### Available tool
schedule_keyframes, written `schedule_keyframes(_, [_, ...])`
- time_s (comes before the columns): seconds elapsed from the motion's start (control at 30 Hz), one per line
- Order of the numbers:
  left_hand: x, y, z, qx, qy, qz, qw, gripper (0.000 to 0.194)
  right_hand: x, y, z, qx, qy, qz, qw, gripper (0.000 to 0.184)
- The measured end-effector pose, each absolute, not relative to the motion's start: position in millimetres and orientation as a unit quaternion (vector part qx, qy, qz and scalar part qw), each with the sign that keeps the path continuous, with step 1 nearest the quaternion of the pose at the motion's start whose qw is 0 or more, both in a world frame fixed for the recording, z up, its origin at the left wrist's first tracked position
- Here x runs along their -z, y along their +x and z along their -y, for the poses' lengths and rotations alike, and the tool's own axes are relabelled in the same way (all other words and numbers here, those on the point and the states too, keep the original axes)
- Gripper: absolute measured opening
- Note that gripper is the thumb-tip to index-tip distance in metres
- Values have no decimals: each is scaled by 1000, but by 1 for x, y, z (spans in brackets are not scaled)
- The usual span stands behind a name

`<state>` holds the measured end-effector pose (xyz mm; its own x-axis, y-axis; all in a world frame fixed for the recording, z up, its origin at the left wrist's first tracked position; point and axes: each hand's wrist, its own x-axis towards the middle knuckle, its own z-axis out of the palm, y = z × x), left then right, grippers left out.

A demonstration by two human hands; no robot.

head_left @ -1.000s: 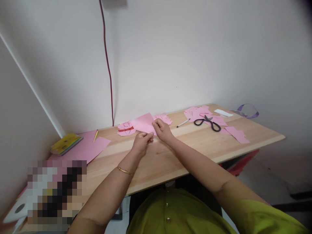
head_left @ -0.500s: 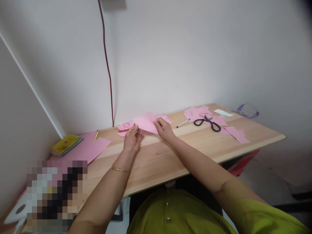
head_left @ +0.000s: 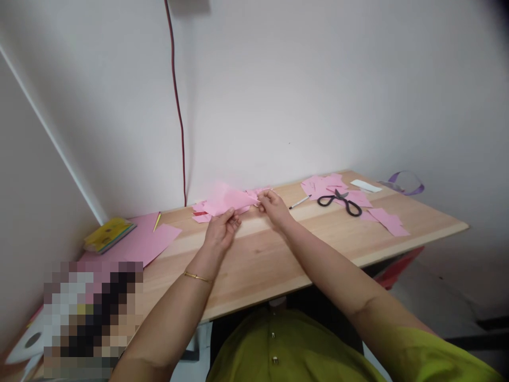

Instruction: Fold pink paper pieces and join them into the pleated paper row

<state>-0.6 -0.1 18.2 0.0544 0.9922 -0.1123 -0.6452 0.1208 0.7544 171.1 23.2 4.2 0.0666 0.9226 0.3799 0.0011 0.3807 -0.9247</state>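
A pink sheet of paper, partly blurred, is raised a little off the table between my two hands. My left hand pinches its near lower edge between thumb and fingers. At its right corner, the fingertips of my right hand are closed on the paper. Behind the sheet lie pink paper cutouts, partly covered by it, with a strip of red showing among them. A white pen rests just right of my right hand, and black-handled scissors lie farther right on pink scraps.
Pink paper scraps and a white strip lie on the right of the wooden table. At left are a large pink sheet, a yellow pencil and a yellow packet. A purple ribbon loop hangs past the far right edge.
The pink sheet has swung left and tilted lower. My left hand has shifted slightly right and down along its edge; my right hand has moved slightly right to the sheet's corner.
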Motion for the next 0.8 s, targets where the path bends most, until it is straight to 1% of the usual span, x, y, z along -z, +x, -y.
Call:
schedule_keyframes(0.07, [-16,2,1,-604,244,-315,691,15,-2,165,-20,-399,-394,620,549,30])
schedule_keyframes(0.13, [-11,6,1,-597,250,-302,700,15,0,155,-14,-406,-384,663,498,33])
schedule_keyframes(0.17, [-7,8,2,-593,261,-294,702,15,0,151,-10,-402,-384,667,496,35])
schedule_keyframes(0.3, [-1,14,3,-589,296,-286,696,18,2,140,-2,-392,-420,639,511,41])
schedule_keyframes(0.43, [-9,11,3,-589,328,-299,675,21,2,141,-2,-399,-448,622,504,48])
schedule_keyframes(0.53, [-16,5,1,-588,340,-325,658,21,-3,146,-2,-386,-446,620,518,47])
schedule_keyframes(0.63, [-21,-2,-2,-599,351,-341,634,22,-9,151,-4,-358,-393,655,537,44])
schedule_keyframes(0.7, [-24,-8,-5,-599,357,-349,626,22,-10,157,-7,-351,-378,670,534,44])
schedule_keyframes(0.8, [-27,-21,-11,-620,339,-350,615,22,-8,171,-18,-363,-385,633,566,45])
